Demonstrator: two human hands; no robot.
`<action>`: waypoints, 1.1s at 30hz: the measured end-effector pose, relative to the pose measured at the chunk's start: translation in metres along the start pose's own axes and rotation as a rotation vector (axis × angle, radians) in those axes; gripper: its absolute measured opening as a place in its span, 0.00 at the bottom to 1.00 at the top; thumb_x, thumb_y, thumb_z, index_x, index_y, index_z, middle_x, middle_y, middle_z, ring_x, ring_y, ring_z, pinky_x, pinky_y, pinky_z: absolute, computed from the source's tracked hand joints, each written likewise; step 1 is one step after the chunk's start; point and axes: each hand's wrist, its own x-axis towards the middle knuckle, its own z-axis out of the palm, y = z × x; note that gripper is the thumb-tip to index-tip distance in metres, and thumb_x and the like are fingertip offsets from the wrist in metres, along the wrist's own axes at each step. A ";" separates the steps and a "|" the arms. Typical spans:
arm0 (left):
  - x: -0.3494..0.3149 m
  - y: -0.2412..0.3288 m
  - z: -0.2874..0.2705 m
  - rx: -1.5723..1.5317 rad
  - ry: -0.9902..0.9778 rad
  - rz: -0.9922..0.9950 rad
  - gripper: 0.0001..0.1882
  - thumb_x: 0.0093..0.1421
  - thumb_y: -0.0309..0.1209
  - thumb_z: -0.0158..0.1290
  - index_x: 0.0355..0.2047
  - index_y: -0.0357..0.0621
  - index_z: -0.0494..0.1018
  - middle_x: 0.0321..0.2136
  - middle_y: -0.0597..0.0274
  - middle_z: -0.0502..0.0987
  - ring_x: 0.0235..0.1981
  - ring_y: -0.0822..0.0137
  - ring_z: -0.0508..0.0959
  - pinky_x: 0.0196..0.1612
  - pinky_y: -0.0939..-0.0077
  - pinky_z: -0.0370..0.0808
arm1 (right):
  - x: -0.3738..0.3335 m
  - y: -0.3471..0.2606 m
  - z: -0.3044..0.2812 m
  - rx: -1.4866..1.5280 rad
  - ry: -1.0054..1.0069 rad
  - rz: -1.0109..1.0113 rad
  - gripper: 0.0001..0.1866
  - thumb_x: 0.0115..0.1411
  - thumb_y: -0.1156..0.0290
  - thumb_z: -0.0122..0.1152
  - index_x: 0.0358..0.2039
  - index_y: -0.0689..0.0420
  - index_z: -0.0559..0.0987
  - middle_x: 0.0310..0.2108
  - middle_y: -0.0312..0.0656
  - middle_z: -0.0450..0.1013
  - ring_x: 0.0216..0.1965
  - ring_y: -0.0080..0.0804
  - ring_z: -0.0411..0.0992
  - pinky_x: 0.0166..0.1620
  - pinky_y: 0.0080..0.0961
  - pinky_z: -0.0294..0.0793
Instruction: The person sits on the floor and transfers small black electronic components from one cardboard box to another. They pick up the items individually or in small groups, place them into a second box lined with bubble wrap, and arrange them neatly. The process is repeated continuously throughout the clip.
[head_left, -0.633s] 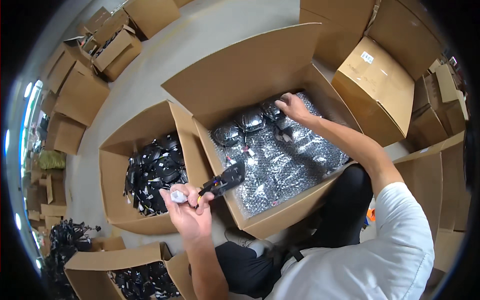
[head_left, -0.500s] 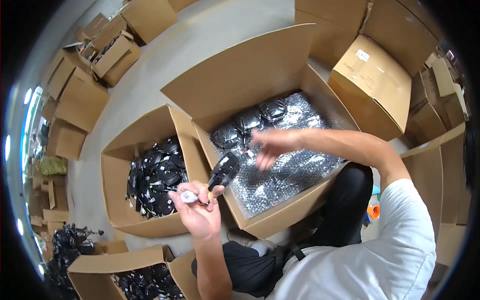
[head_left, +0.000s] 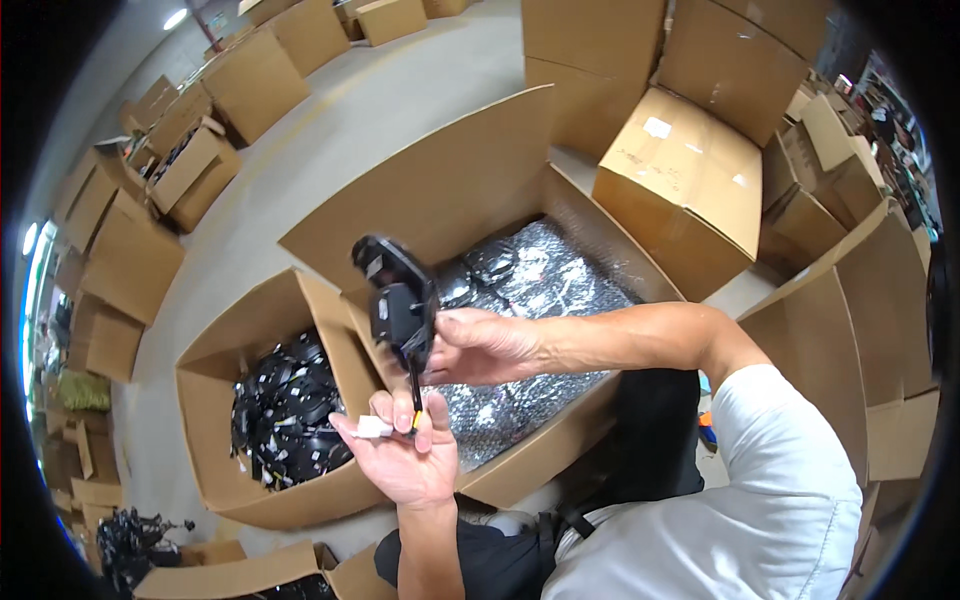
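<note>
Above the two open boxes, my right hand (head_left: 485, 345) is closed on the edge of a black, rounded plastic part (head_left: 400, 305). A short dark cable (head_left: 416, 385) hangs from this part to my left hand (head_left: 408, 460). There, the left fingers are pinched around the cable's end, where a small yellow piece (head_left: 416, 422) shows. A small white piece (head_left: 373, 428), whose kind I cannot make out, also sits between the left thumb and fingers. Under my right forearm, bubble wrap (head_left: 575, 290) covers more black parts (head_left: 490, 262) in the larger cardboard box (head_left: 430, 165).
To the left, a smaller open box (head_left: 215, 355) holds a heap of black parts with cables (head_left: 290, 420). A closed carton (head_left: 685, 165) stands beyond the larger box. Another open box (head_left: 230, 575) is at the lower left, near a pile of black parts (head_left: 135, 545).
My right hand was spread over the bubble wrap and now grips the black part. That part has been raised and turned upright above my left hand. The view has shifted.
</note>
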 end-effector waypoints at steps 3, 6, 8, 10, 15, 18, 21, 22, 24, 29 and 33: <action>0.002 -0.010 -0.001 0.019 0.026 -0.058 0.31 0.72 0.59 0.39 0.28 0.41 0.65 0.23 0.63 0.65 0.16 0.68 0.62 0.53 0.58 0.79 | -0.007 -0.003 0.005 0.062 0.085 0.049 0.29 0.58 0.49 0.70 0.52 0.54 0.74 0.45 0.35 0.74 0.51 0.28 0.70 0.66 0.39 0.66; 0.005 -0.018 -0.010 0.028 0.075 -0.085 0.31 0.71 0.59 0.40 0.28 0.41 0.67 0.24 0.63 0.67 0.16 0.68 0.64 0.53 0.57 0.80 | -0.011 -0.016 0.004 -0.015 0.101 -0.012 0.26 0.60 0.55 0.70 0.52 0.54 0.73 0.48 0.36 0.75 0.52 0.27 0.73 0.60 0.36 0.73; 0.007 -0.021 -0.014 0.094 0.085 -0.080 0.32 0.70 0.61 0.38 0.29 0.43 0.67 0.24 0.63 0.67 0.16 0.69 0.65 0.53 0.53 0.80 | -0.016 -0.029 -0.002 -0.086 0.218 -0.035 0.24 0.61 0.58 0.70 0.52 0.54 0.73 0.47 0.36 0.75 0.50 0.26 0.75 0.55 0.33 0.78; 0.007 -0.021 -0.025 0.200 0.019 -0.090 0.31 0.70 0.62 0.40 0.37 0.42 0.70 0.36 0.57 0.73 0.23 0.66 0.73 0.50 0.54 0.81 | -0.019 -0.046 -0.018 -0.247 0.354 -0.023 0.27 0.63 0.61 0.69 0.57 0.56 0.69 0.48 0.34 0.75 0.47 0.22 0.75 0.47 0.27 0.80; 0.014 -0.034 -0.021 0.408 0.175 -0.071 0.33 0.71 0.58 0.41 0.56 0.39 0.65 0.57 0.49 0.69 0.42 0.60 0.78 0.41 0.63 0.84 | -0.072 -0.128 -0.112 -0.485 0.906 -0.264 0.18 0.64 0.70 0.66 0.51 0.62 0.72 0.43 0.41 0.76 0.43 0.29 0.77 0.45 0.29 0.82; 0.019 -0.035 -0.019 0.448 0.161 -0.045 0.32 0.72 0.57 0.40 0.55 0.39 0.68 0.56 0.51 0.70 0.42 0.61 0.78 0.41 0.64 0.82 | -0.105 -0.152 -0.197 -0.484 1.339 -0.289 0.12 0.65 0.75 0.64 0.45 0.61 0.72 0.38 0.40 0.75 0.37 0.29 0.75 0.41 0.34 0.85; 0.015 -0.025 -0.027 0.471 0.210 -0.022 0.30 0.72 0.57 0.40 0.54 0.40 0.69 0.55 0.53 0.71 0.41 0.62 0.77 0.41 0.66 0.81 | -0.088 -0.135 -0.262 -0.575 1.559 -0.218 0.12 0.64 0.75 0.65 0.45 0.63 0.72 0.36 0.41 0.73 0.36 0.33 0.74 0.41 0.37 0.86; 0.013 -0.024 -0.027 0.497 0.224 -0.013 0.31 0.72 0.57 0.39 0.54 0.41 0.70 0.56 0.53 0.71 0.41 0.63 0.77 0.42 0.65 0.80 | -0.087 -0.127 -0.280 -0.536 1.591 -0.234 0.14 0.63 0.74 0.66 0.45 0.64 0.73 0.36 0.42 0.73 0.37 0.34 0.74 0.42 0.38 0.85; 0.001 -0.017 -0.035 0.583 0.231 -0.012 0.32 0.71 0.57 0.39 0.57 0.40 0.68 0.58 0.54 0.70 0.45 0.63 0.78 0.45 0.61 0.79 | -0.080 -0.105 -0.307 -0.548 1.428 -0.189 0.11 0.61 0.69 0.68 0.37 0.60 0.75 0.36 0.44 0.76 0.35 0.39 0.79 0.34 0.38 0.84; -0.021 -0.005 -0.001 0.561 0.011 0.047 0.24 0.72 0.45 0.48 0.57 0.39 0.67 0.52 0.56 0.70 0.42 0.67 0.78 0.40 0.71 0.80 | -0.154 -0.137 -0.378 -0.765 1.381 -0.156 0.16 0.63 0.62 0.68 0.44 0.60 0.78 0.30 0.39 0.76 0.26 0.30 0.74 0.28 0.32 0.75; -0.126 0.053 0.009 0.842 -0.019 0.220 0.19 0.70 0.36 0.53 0.52 0.32 0.71 0.47 0.56 0.74 0.41 0.70 0.79 0.42 0.73 0.80 | -0.146 -0.130 -0.358 -1.217 1.423 0.185 0.19 0.62 0.64 0.66 0.45 0.65 0.76 0.29 0.41 0.74 0.27 0.30 0.73 0.33 0.32 0.75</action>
